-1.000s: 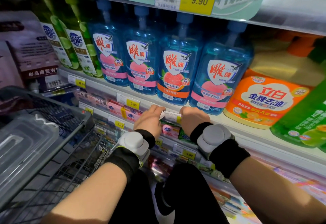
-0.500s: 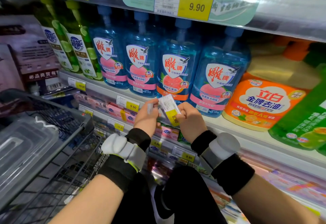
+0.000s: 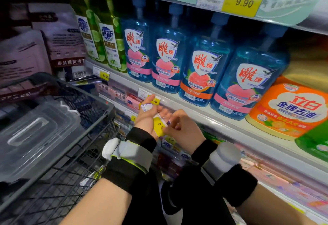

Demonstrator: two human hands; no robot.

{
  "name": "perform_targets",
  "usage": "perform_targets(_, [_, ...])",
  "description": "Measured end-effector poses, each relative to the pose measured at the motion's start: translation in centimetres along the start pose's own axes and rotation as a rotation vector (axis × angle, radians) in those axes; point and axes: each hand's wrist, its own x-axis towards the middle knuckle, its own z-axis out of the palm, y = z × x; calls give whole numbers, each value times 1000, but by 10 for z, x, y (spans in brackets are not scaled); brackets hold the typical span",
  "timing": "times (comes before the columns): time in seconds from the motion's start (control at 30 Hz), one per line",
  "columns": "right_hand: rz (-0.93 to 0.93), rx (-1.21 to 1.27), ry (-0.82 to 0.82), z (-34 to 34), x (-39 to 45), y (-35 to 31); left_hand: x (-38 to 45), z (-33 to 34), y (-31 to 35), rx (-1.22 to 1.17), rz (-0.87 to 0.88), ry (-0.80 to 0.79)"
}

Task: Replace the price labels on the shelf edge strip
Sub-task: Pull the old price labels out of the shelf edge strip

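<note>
A white and yellow price label (image 3: pixel 159 125) sits between my two hands, just below the shelf edge strip (image 3: pixel 193 108). My right hand (image 3: pixel 181 129) pinches its right end. My left hand (image 3: pixel 147 116) touches its left end and also holds a small folded white paper (image 3: pixel 147 107) in its fingers. Another price label (image 3: pixel 154 100) reading 9.90 stays in the strip right above my left hand. A third label (image 3: pixel 103 74) sits further left on the same strip.
Blue dish soap bottles (image 3: pixel 198 72) stand on the shelf above the strip, green ones (image 3: pixel 108 35) to their left, an orange tub (image 3: pixel 291 111) to the right. A dark wire shopping cart (image 3: pixel 58 146) with a clear plastic box (image 3: pixel 35 136) stands at my left.
The label came out of the strip and was lifted, and now both hands have lowered it to just below the strip. The view has shifted right and down.
</note>
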Motion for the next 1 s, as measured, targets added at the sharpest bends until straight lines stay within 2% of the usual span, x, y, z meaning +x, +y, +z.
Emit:
perform_targets(0.13, [-164, -292, -102, -3, -6, -8, 4, -8, 8, -72, -57, 83])
perform_targets(0.23, [-215, -453, -113, -2, -1, -14, 0, -4, 7, 124, -91, 71])
perform_targets(0.27, [-214, -485, -127, -2, 2, -16, -1, -5, 6, 149, -88, 68])
perform_targets(0.4, [-212, -522, -180, 2, 14, -19, 8, -22, 15, -8, -93, 66])
perform_targets(0.5, [-227, -607, -221, 2, 27, -15, 17, -28, 24, 185, -17, 100])
perform_targets(0.57, [-191, -726, -118, 3, 42, -7, 22, -27, 35, 465, 78, 101])
perform_targets(0.67, [-232, -880, 237, 5, 65, 12, 31, -24, 47, 969, 216, 155])
perform_targets(0.73, [-169, -954, 285, 9, 74, 20, 35, -26, 48, 1200, 252, 209])
perform_targets(0.87, [-164, -1268, 391, 19, 84, 41, 45, -33, 41, 1228, 216, 152])
perform_targets(1.0, [-357, -1400, 501, 20, 88, 66, 62, -31, 38, 1365, 231, 77])
